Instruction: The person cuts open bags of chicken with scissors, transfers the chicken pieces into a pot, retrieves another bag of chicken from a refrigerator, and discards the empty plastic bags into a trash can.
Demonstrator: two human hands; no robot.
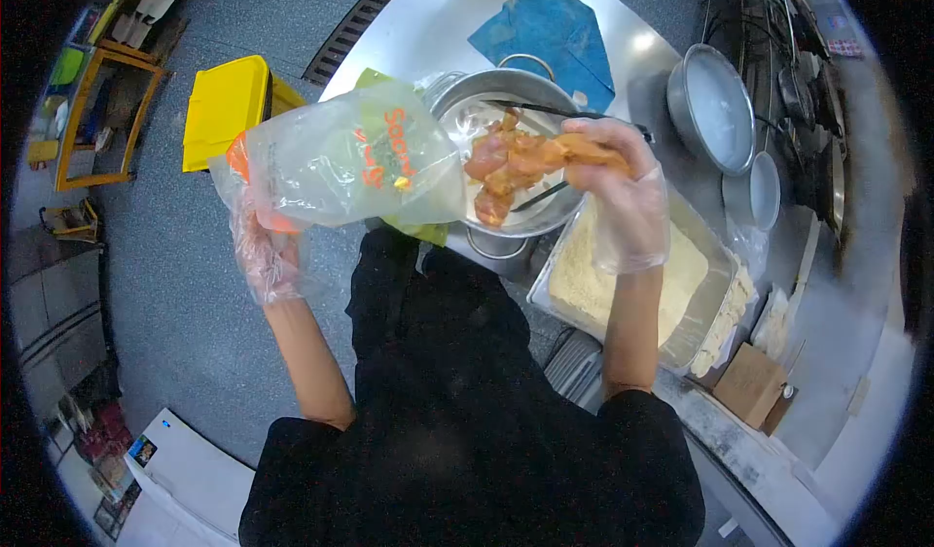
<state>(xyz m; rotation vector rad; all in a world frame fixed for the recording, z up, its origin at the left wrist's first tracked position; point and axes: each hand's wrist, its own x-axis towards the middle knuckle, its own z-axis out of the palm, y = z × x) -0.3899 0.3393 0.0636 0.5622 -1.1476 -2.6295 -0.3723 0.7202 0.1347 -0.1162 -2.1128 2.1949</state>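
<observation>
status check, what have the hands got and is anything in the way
Left hand gripping plastic bag. Right hand holding meat over metal pot. Black utensil at pot, possibly in the way.

The pot (pixel 533 85) is made of smooth metal with a soft sheen; wet gloss is shown by the meat (pixel 496 167) inside it. Left of the pot, the bag (pixel 321 163) is formed of glossy, wrinkled plastic, and the bin (pixel 219 114), farther left, of smooth plastic. Beneath the pot, the worktop (pixel 418 17) is faced with shiny metal. Right of the pot, matt, grainy powder (pixel 584 265) is held by a metal tray (pixel 696 338).
</observation>
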